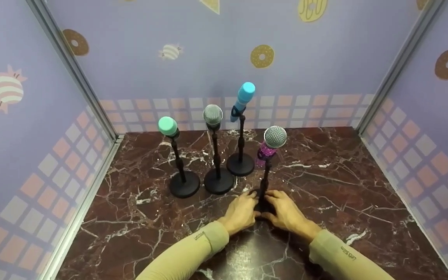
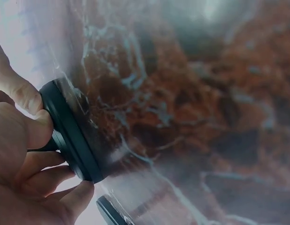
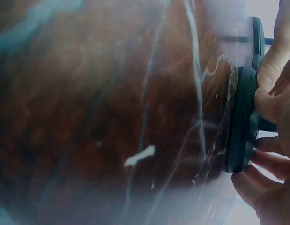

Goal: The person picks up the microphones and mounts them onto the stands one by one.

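In the head view, a microphone with a silver mesh head [image 1: 275,137] and a glittery pink body sits on a black desk stand [image 1: 265,179]. My left hand [image 1: 240,212] grips the left side of the stand's round base, and my right hand [image 1: 287,213] grips its right side. Both wrist views show thumbs and fingers against the rim of the black base [image 2: 72,136], which also appears edge-on as a thick disc [image 3: 242,124] in the right wrist view. The base's underside is hidden against the tabletop.
Left of the hands stand a mint-green-headed microphone [image 1: 167,126], a silver-headed one [image 1: 213,114] and, farther back, a blue one [image 1: 244,95], each on a black stand. The dark red marbled table [image 1: 325,186] is enclosed by lilac patterned walls [image 1: 130,50] at the back and sides.
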